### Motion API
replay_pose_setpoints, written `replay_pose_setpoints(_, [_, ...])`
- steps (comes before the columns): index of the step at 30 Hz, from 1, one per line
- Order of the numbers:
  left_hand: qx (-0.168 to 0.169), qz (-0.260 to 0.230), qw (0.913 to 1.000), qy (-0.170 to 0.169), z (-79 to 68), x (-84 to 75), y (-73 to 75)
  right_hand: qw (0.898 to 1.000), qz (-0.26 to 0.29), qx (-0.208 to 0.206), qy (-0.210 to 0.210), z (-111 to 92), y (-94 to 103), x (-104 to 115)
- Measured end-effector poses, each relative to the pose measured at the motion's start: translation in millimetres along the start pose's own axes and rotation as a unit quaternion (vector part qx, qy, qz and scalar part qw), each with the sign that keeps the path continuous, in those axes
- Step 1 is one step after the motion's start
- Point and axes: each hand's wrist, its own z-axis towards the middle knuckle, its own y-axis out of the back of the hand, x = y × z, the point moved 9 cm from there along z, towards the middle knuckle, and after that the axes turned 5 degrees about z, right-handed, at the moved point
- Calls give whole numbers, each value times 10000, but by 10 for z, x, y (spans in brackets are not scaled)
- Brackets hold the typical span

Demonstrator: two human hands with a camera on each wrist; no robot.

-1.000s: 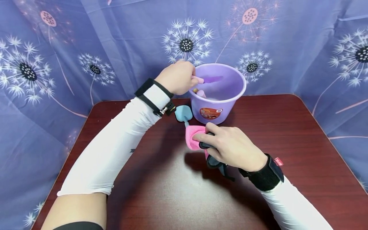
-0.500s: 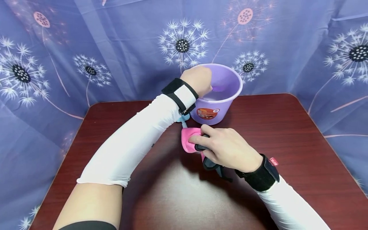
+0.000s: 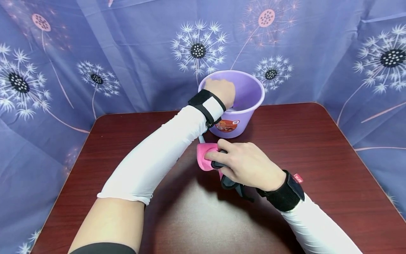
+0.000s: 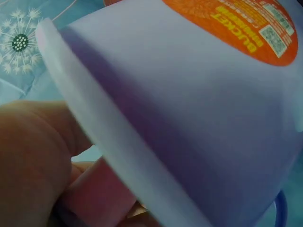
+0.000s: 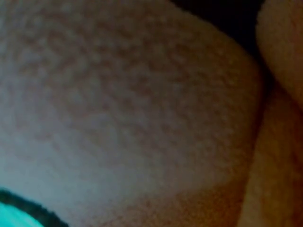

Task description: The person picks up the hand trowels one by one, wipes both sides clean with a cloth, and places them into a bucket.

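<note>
In the head view my left hand (image 3: 222, 91) reaches over the near left rim into a purple bucket (image 3: 243, 121). The left wrist view shows its thumb and fingers around a pink cylindrical handle (image 4: 102, 194) at the bucket rim; the tool's far end is hidden. My right hand (image 3: 248, 162) grips a bright pink piece (image 3: 204, 157) with black edging and dark grey parts, just above the table; its kind is unclear. A small shovel's pale blue shaft (image 3: 201, 139) shows beyond the pink piece, its blade mostly hidden behind my left wrist. The right wrist view shows only dark, blurred close-up surfaces.
The dark red-brown table (image 3: 317, 151) spreads around the bucket on both sides. Close behind its far edge hangs a blue curtain (image 3: 142, 49) with dandelion prints. An orange label (image 3: 226, 126) is on the bucket's front.
My left hand has moved right and down from beside the rim into the bucket, taking the pink-handled tool along. The right hand keeps its grip on the pink piece, and the view shifts slightly.
</note>
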Motion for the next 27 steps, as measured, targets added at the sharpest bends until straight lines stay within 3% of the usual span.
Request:
replay_pose_setpoints(4, [219, -63, 9997, -21, 40, -22, -72, 10000, 8, 10, -19, -3, -6, -5])
replay_pose_setpoints(14, [333, -342, 9986, -210, 4, -25, -102, 10000, 30, 23, -14, 0, -7, -13])
replay_pose_setpoints(23, [638, -337, 9971, -235, 149, 10, -228, 9999, 11, 93, -41, 3, -20, -12])
replay_pose_setpoints(27, [738, -505, 9955, -323, 135, 10, -220, 9999, 28, 121, -53, 4, -26, -13])
